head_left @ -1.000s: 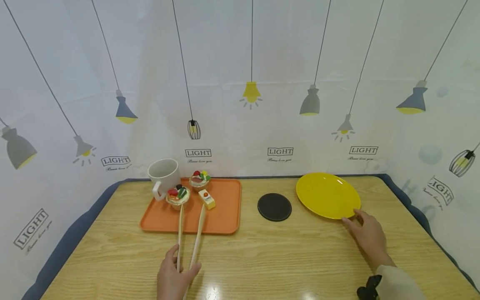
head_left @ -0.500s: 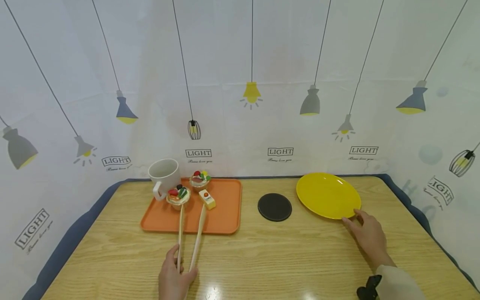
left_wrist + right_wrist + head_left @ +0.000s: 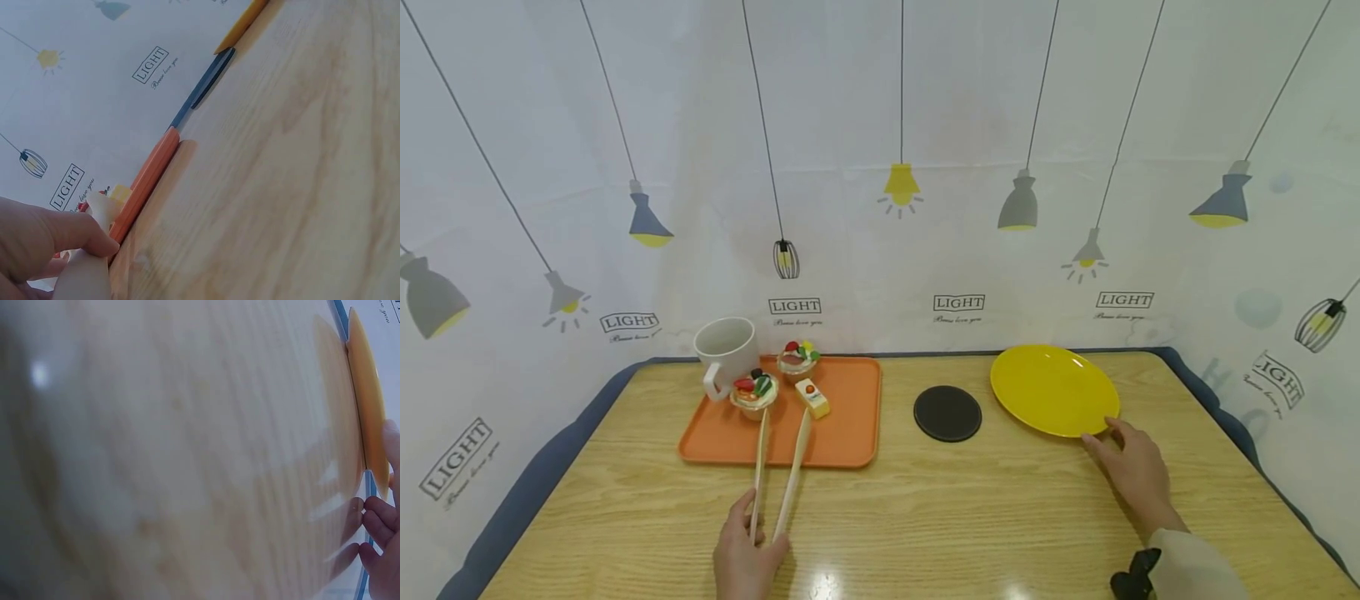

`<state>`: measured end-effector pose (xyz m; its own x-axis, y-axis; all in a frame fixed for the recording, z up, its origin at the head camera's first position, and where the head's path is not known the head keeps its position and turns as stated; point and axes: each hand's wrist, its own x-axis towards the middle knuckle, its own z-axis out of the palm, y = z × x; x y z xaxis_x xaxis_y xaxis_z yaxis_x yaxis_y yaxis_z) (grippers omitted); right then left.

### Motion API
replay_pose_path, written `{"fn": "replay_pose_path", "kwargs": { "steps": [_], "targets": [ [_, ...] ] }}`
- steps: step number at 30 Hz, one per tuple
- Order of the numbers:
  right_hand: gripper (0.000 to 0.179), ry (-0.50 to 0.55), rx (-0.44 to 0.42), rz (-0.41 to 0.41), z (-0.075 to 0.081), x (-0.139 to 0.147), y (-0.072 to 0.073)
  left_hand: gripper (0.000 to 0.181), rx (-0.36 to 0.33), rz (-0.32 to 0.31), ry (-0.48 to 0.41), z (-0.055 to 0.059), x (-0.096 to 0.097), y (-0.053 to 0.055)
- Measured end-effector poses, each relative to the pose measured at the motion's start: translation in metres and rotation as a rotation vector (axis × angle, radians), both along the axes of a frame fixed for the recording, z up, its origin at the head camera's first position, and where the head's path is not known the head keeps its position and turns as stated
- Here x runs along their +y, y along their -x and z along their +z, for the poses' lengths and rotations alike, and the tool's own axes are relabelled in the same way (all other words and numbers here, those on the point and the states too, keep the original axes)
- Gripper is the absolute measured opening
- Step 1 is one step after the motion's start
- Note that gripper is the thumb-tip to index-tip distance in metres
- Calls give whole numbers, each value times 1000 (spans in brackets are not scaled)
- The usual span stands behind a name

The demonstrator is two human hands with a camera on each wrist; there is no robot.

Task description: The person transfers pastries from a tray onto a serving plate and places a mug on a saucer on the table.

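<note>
My left hand (image 3: 745, 546) holds a pair of wooden tongs (image 3: 795, 471), its thumb along one arm. The tongs stand spread over the orange tray (image 3: 850, 433). One tip is at a fruit-topped tart (image 3: 756, 398), the other at a small white-and-yellow cake piece (image 3: 812, 400). Behind them on the tray sits a second fruit tart (image 3: 797, 362). The right hand (image 3: 1135, 471) grips the near right rim of a yellow plate (image 3: 1052, 392) with thumb and forefinger. In the right wrist view, its other fingers (image 3: 378, 525) reach down close to the tabletop.
A white mug (image 3: 727, 354) stands at the tray's back left corner, handle toward me. Between tray and plate lies a round black coaster (image 3: 947, 413). A lamp-printed cloth (image 3: 865, 250) hangs behind the wooden table (image 3: 940, 517), which has a blue edge.
The left thumb has moved inward a little, bringing the near ends of the tong arms closer together. The plate and the right hand hold their places; the head view has shifted slightly.
</note>
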<state>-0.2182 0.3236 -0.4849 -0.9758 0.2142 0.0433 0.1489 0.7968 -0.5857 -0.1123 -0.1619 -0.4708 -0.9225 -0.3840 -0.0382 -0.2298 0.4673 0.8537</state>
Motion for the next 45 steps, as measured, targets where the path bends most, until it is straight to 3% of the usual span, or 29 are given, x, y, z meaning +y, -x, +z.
{"fn": "replay_pose_path", "kwargs": {
  "steps": [11, 16, 19, 25, 45],
  "targets": [
    [79, -15, 49, -5, -3, -1, -1, 75, 56, 8, 61, 2, -1, -1],
    [78, -18, 55, -7, -4, -1, -2, 73, 21, -15, 15, 3, -1, -3],
    [79, -19, 53, -7, -5, 0, -1, 72, -1, -25, -10, 4, -1, -3],
    [82, -15, 31, -5, -5, 2, 0, 71, 45, -6, 43, 5, 0, -2],
    [81, 29, 7, -2, -2, 0, -2, 70, 89, -21, 54, 8, 11, 3]
  ]
}}
